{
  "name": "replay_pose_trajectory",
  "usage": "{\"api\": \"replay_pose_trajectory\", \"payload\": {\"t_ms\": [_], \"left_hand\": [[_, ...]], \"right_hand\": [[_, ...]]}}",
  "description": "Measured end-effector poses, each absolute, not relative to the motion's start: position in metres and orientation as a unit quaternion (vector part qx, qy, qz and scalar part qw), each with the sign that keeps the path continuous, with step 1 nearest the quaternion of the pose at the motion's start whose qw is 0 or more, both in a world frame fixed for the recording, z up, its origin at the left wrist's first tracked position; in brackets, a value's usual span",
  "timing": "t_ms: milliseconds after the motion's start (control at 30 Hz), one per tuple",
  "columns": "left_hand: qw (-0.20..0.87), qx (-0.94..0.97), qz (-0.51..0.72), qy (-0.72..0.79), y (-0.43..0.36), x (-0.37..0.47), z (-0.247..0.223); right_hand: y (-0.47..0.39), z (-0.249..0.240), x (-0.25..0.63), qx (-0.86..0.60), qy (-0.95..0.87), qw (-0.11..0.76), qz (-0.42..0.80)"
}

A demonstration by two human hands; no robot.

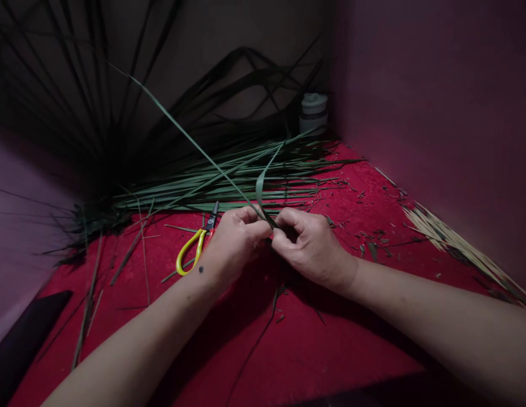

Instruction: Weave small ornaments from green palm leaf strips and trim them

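Observation:
Both hands meet near the middle of the view, above a red surface (331, 350). Fingers of my left hand (241, 237) are pinched on a long green leaf strip (182, 129), which runs up to the left. Close against it, my right hand (309, 246) is closed on the same strip's lower end, thumb against forefinger. A curled leaf part (260, 183) rises just above the fingertips. Scissors with a yellow and red handle (181, 257) lie beside my left hand, partly hidden by it. The fingers cover the spot where the leaf pieces cross.
A pile of long green leaves (169, 189) lies behind the hands. Dark fronds (112, 124) stand at the back left, and a lidded container (314, 113) at the back. Pale thin sticks (462, 243) lie by the right wall (436, 124). Leaf scraps are scattered about.

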State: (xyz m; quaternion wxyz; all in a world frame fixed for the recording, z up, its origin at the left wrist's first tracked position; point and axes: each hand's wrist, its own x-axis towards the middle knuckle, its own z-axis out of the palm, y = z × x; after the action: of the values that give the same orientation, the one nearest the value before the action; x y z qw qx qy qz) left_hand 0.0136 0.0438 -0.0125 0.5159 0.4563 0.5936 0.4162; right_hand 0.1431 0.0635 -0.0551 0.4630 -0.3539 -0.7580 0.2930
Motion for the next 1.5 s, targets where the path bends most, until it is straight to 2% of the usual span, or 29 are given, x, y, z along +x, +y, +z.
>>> {"api": "replay_pose_trajectory", "payload": {"t_ms": [167, 300, 500, 667, 767, 1233, 1500], "left_hand": [[0.536, 0.422, 0.435, 0.588, 0.042, 0.018, -0.010], [0.580, 0.376, 0.437, 0.576, 0.041, 0.019, -0.010], [0.464, 0.475, 0.457, 0.593, 0.041, 0.018, -0.011], [0.570, 0.417, 0.430, 0.562, 0.043, 0.013, -0.012], [0.594, 0.395, 0.423, 0.559, 0.043, 0.012, -0.011], [0.509, 0.492, 0.382, 0.594, 0.046, 0.004, -0.014], [0.509, 0.527, 0.329, 0.596, 0.044, 0.004, 0.000]], "right_hand": [[0.062, -0.058, 0.142, -0.337, -0.796, 0.458, 0.207], [0.059, -0.057, 0.141, -0.329, -0.800, 0.467, 0.186], [0.057, -0.056, 0.141, -0.333, -0.793, 0.468, 0.202], [0.054, -0.054, 0.140, -0.337, -0.782, 0.476, 0.220], [0.053, -0.053, 0.140, -0.347, -0.769, 0.474, 0.251], [0.060, -0.053, 0.144, -0.376, -0.742, 0.448, 0.329], [0.070, -0.054, 0.147, -0.340, -0.768, 0.404, 0.362]]}}
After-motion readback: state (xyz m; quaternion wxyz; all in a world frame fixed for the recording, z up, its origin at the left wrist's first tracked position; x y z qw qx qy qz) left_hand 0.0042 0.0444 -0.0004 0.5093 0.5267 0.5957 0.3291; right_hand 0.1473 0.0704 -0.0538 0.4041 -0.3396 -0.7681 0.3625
